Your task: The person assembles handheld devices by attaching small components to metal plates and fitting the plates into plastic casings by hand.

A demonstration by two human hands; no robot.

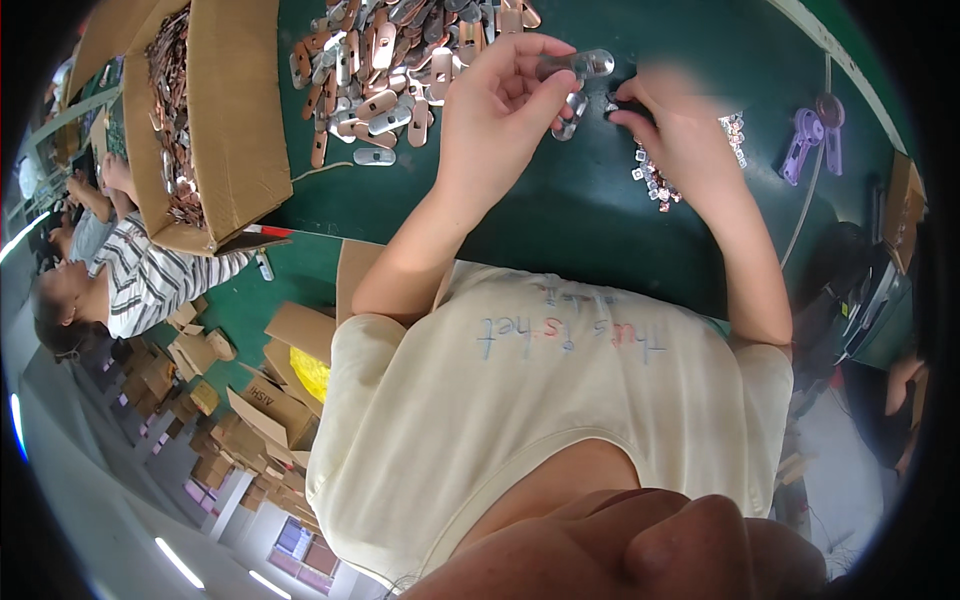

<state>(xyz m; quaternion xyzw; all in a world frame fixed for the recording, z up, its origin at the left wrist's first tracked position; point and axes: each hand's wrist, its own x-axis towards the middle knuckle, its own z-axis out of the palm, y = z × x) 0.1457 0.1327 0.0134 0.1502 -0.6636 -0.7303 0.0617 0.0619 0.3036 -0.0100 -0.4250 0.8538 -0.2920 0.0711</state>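
From my head camera, taking clock positions off the view's centre, the left hand [500, 105] is at twelve o'clock, its grip pinching a plate [597, 63] between thumb and fingers; a second shiny plate [571, 120] shows just below the thumb tip. The right hand [680, 125], at one o'clock, curls thumb and finger toward a small dark bit [612, 104]; blur there means I cannot tell whether that grip is closed on it. Small parts [656, 190] lie on the tabletop [570, 220] at two, beside that hand. At eleven I see a lone plate [375, 157], then the plate pile [385, 65] beyond it. A purple tool [803, 142] lies at two, past the small parts. The carton [240, 110] at ten holds copper-coloured pieces [170, 110]. Farther off, a person in stripes [150, 270] is at nine and boxes [270, 410] crowd eight.
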